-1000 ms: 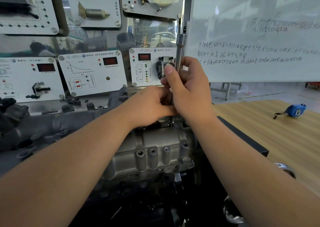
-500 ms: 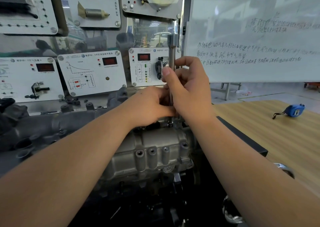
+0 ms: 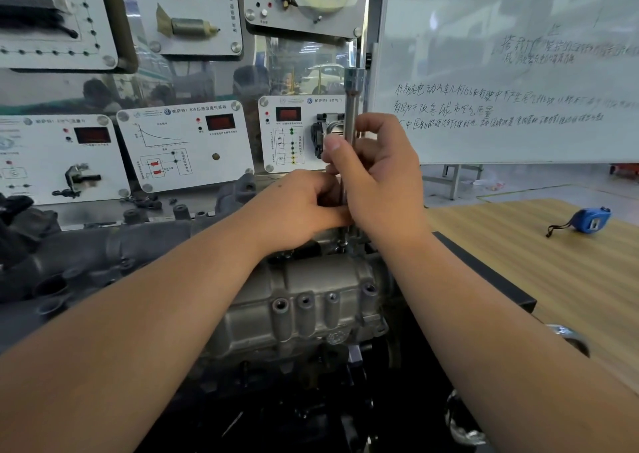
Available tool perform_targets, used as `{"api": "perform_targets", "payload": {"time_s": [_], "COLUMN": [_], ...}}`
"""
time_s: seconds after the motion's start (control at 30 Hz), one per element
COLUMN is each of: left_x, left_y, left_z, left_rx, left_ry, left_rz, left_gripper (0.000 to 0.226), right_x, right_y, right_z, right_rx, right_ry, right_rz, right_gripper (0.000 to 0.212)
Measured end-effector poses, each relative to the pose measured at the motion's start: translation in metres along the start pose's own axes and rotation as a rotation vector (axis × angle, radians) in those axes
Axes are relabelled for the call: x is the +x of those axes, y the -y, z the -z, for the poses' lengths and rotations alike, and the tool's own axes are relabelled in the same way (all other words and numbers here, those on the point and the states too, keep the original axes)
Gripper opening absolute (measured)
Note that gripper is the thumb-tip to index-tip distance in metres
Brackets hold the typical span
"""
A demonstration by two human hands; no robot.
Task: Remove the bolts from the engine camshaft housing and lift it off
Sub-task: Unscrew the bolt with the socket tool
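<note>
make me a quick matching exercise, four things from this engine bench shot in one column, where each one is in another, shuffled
Things:
1. socket extension bar
2. blue tape measure
3. whiteboard
4. camshaft housing

Places:
A. lying on the wooden table, far right
B. upright, held in the right hand
C. below both hands, between the forearms
D. standing behind the table, upper right

Pairs: 1-B, 2-A, 3-D, 4-C

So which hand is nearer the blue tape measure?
Right. The right hand grips the socket extension, on the side toward the tape measure; the left hand sits farther away, beyond it.
</note>
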State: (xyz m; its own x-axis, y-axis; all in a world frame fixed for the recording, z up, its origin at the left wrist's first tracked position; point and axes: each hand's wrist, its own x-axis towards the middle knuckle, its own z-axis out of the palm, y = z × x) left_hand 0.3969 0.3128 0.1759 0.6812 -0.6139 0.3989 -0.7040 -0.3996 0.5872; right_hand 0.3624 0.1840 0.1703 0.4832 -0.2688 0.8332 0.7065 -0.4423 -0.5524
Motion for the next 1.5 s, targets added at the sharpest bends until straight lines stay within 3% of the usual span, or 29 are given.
{"api": "perform_targets", "payload": {"time_s": [0.13, 0.23, 0.37, 0.53, 0.7, 0.9, 1.03, 1.2, 1.27, 1.33, 1.5], "left_x": [0.0, 0.0, -0.001, -0.001, 0.002, 0.002, 0.001, 0.007, 0.01, 0.011, 0.012], "left_y": [0.001, 0.001, -0.002, -0.002, 0.002, 0.004, 0.005, 0.009, 0.012, 0.014, 0.014], "left_z": [0.0, 0.001, 0.001, 0.001, 0.0, 0.0, -0.002, -0.002, 0.0, 0.001, 0.002], "left_rx": [-0.028, -0.008, 0.029, 0.032, 0.087, 0.076, -0.102, -0.309, -0.339, -0.357, -0.287], "left_ry": [-0.006, 0.025, 0.021, 0.005, 0.093, 0.062, -0.032, -0.142, -0.182, -0.217, -0.234], "left_rz": [0.029, 0.009, -0.002, 0.003, -0.033, -0.068, -0.056, 0.011, 0.043, 0.071, 0.099], "left_gripper": [0.02, 0.003, 0.013, 0.027, 0.018, 0.012, 0.01, 0.008, 0.007, 0.005, 0.012], "right_x": [0.0, 0.001, 0.001, 0.001, 0.0, -0.001, 0.0, 0.001, 0.001, 0.006, 0.03], "right_y": [-0.002, -0.003, -0.002, -0.001, 0.0, 0.002, 0.0, -0.001, -0.001, 0.003, 0.024], "right_z": [0.0, -0.001, -0.001, 0.0, 0.0, 0.0, 0.002, 0.0, -0.001, 0.001, 0.028], "right_rx": [-0.037, -0.051, -0.004, -0.037, -0.065, 0.004, -0.021, -0.074, -0.182, -0.327, -0.634], "right_ry": [0.003, 0.01, 0.017, -0.006, 0.042, 0.014, -0.039, -0.086, -0.021, 0.146, 0.532], "right_rz": [0.022, -0.001, -0.018, -0.019, -0.057, -0.077, -0.057, -0.104, -0.134, -0.19, -0.309], "right_gripper": [0.004, 0.016, 0.005, 0.006, 0.029, 0.042, 0.059, 0.044, 0.032, 0.02, 0.022]}}
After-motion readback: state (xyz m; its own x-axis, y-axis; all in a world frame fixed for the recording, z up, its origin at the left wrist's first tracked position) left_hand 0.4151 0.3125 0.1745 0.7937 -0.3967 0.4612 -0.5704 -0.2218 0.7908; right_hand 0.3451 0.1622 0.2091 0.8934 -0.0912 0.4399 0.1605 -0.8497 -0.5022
